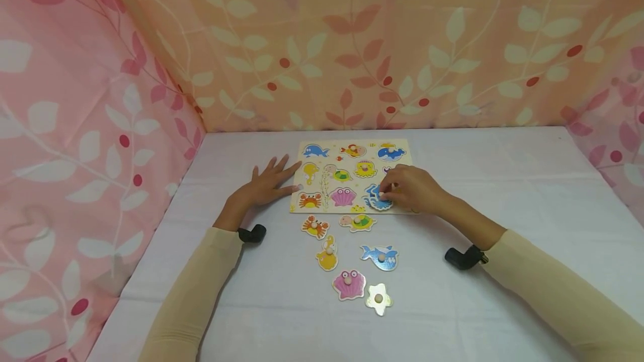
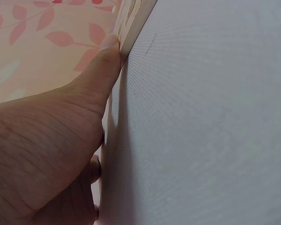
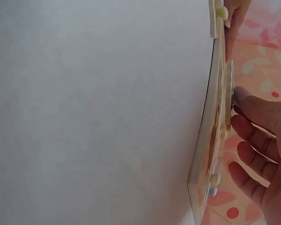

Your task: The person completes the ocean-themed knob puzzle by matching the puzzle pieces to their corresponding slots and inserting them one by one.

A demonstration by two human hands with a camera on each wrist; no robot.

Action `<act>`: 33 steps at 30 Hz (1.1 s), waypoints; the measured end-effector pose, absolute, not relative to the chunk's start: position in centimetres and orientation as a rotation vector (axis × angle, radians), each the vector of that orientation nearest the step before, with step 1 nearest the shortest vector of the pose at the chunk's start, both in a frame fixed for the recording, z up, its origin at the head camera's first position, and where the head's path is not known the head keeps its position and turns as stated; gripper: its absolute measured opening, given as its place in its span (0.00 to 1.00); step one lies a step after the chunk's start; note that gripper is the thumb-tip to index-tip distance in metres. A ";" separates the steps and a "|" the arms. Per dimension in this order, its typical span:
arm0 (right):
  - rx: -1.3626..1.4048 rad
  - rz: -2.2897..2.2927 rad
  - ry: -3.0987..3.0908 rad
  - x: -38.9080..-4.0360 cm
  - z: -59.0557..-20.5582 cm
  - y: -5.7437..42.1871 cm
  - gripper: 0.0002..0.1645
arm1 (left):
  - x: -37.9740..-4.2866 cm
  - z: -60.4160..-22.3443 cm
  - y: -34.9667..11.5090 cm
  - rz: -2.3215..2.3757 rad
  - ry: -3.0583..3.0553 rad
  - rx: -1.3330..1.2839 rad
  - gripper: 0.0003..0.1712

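A wooden peg puzzle board (image 1: 332, 210) with sea-animal pictures lies flat on the white table. Over its lower right part, my right hand (image 1: 415, 187) pinches a blue puzzle piece (image 1: 374, 201) by its knob. In the right wrist view that piece (image 3: 230, 89) is seen edge-on, just off the board's face, held between thumb and fingers. My left hand (image 1: 266, 183) is spread at the board's left edge, its thumb (image 2: 110, 44) touching the edge and its other fingers on the cloth. Whale, fish and octopus pictures show on the board's upper part.
Loose knobbed pieces lie in front of the board: a crab (image 1: 315, 227), a turtle (image 1: 358, 222), a seahorse (image 1: 327, 255), a blue shark-like fish (image 1: 380, 257), a pink shell (image 1: 349, 285) and a pale yellow star (image 1: 379, 299). Leaf-patterned curtains (image 1: 352, 43) enclose the table.
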State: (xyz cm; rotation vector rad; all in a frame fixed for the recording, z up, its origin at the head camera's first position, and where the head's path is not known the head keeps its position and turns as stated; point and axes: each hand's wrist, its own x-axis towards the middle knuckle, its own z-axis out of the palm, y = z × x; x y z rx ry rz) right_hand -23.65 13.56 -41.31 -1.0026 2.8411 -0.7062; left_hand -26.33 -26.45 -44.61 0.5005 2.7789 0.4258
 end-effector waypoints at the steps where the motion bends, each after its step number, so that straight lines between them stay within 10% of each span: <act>1: -0.999 -0.710 2.837 -23.7 -41.3 13.5 0.07 | -26.3 -44.6 -26.5 0.430 2.778 0.499 0.46; 33: -0.952 -0.663 2.782 -25.2 -41.6 12.0 0.07 | -26.3 -44.6 -26.5 0.443 2.775 0.491 0.46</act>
